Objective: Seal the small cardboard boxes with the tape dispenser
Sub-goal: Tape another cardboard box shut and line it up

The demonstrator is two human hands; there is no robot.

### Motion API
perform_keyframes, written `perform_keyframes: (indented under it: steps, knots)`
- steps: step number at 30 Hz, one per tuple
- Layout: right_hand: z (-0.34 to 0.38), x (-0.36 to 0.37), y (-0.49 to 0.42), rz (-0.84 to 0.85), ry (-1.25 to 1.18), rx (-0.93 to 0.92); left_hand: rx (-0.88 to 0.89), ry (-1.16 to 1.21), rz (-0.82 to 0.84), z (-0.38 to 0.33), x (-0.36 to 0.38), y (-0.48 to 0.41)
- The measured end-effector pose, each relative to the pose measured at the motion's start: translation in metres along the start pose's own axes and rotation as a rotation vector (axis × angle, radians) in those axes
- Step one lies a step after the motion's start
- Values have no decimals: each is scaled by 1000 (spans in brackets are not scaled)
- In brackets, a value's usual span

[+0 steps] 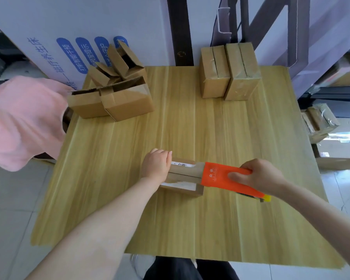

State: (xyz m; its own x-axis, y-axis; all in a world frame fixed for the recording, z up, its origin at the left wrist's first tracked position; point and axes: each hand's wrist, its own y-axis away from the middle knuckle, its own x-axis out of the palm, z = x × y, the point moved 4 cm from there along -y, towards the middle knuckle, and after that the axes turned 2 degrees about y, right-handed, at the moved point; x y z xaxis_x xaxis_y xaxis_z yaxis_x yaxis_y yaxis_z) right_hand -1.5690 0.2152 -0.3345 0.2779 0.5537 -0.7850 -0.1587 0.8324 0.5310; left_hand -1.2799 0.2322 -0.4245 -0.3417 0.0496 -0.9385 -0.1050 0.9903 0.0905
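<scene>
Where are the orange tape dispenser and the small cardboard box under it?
Orange tape dispenser (216, 174), head view: its orange body.
Small cardboard box (188, 169), head view: its top flap.

A light wood-grain table (190, 122) carried three groups of cartons. A cluster of open boxes (117, 98), flaps up, sat at its far left corner. Two taped boxes (228, 77) stood touching side by side at the far right. One small cardboard box (185, 168) lay near the front edge, around the middle.
</scene>
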Motion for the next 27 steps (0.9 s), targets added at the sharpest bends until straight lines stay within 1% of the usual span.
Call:
perform_keyframes:
  steps: [5, 9, 11, 13, 16, 18, 21, 22, 27]
  knots:
    - [-42, -7, 4, 25, -31, 7, -18, -46, -15, 0, 2, 1]
    - [-38, 10, -4, 29, 151, 42, -26, -86, -36, -3, 0, 2]
    - [-25, 18, -13, 43, 185, 52, -18, -132, -47, -5, 0, 5]
    - [-9, 21, -21, 55, 224, 46, 41, -190, -63, -10, 1, 5]
    - [16, 18, -30, 55, 315, 3, 231, -277, -44, -32, 8, 10]
    - [29, 13, -36, 54, 367, 6, 308, -251, -25, -44, 11, 16]
    - [45, 7, -44, 72, 430, 33, 256, -116, 61, -45, 14, 19]
    - [48, 5, -45, 83, 444, 42, 253, -96, 59, -43, 14, 18]
    - [57, 4, -49, 111, 448, 106, 273, -118, 73, -41, 13, 16]
